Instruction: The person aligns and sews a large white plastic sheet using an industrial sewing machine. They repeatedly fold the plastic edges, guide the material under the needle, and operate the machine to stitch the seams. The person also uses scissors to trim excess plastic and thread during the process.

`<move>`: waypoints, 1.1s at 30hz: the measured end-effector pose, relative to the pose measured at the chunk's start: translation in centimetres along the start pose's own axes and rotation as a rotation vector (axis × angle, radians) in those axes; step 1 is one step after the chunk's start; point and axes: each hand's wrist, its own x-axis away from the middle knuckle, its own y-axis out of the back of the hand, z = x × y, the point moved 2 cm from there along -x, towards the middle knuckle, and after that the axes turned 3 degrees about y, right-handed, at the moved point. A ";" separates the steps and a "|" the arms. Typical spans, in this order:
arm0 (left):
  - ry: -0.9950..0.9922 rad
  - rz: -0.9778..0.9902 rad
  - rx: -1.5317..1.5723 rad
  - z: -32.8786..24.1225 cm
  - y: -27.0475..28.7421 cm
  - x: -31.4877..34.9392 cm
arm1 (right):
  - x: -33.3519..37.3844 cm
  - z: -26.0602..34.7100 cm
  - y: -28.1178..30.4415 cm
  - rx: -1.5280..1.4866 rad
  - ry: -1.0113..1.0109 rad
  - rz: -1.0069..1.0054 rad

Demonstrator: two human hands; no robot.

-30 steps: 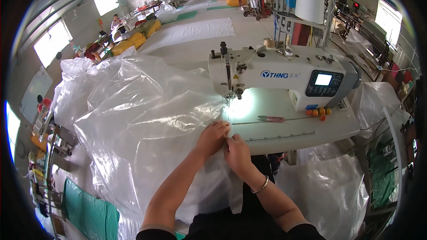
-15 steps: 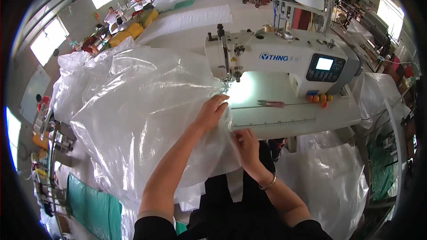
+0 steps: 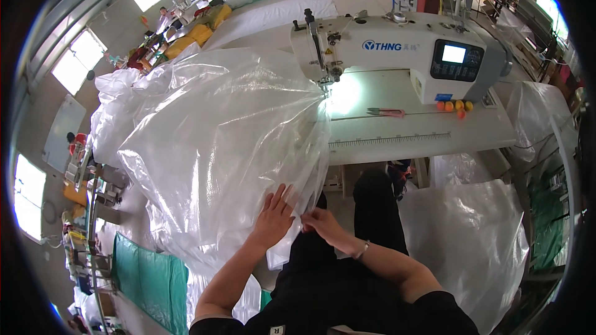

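A large sheet of clear, whitish plastic [image 3: 211,130] spreads over the left side of the sewing table, bunched where it runs under the needle of a white sewing machine [image 3: 366,40]. On the sheet's near edge my left hand [image 3: 273,217] lies flat, fingers stretched out. Just right of it, my right hand [image 3: 326,226] pinches the sheet's edge over my lap. The machine's lamp lights the bed beside the needle. Thread snips with pink handles [image 3: 386,112] lie on the bed, apart from both hands.
A ruler scale [image 3: 391,141] runs along the table's front edge. Small orange and yellow balls [image 3: 449,106] sit by the machine's base. More plastic sheeting [image 3: 465,229] hangs at my right; a green sheet [image 3: 149,279] lies at lower left. A person [image 3: 163,22] is far off at left.
Both hands have come back from near the needle toward my lap, sliding along the sheet's edge. My left hand now lies flatter. The view has shifted, so the machine appears higher.
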 end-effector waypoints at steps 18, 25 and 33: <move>0.415 -0.459 1.021 -8.1 6.1 -3.3 | 9.5 8.3 1.7 0.528 0.275 -0.039; 0.693 -0.086 1.525 -7.6 1.8 -5.3 | 8.9 8.7 1.0 0.623 0.369 -0.037; 0.725 -0.147 1.544 -7.9 1.7 -4.2 | 7.8 9.9 0.9 0.889 0.539 0.100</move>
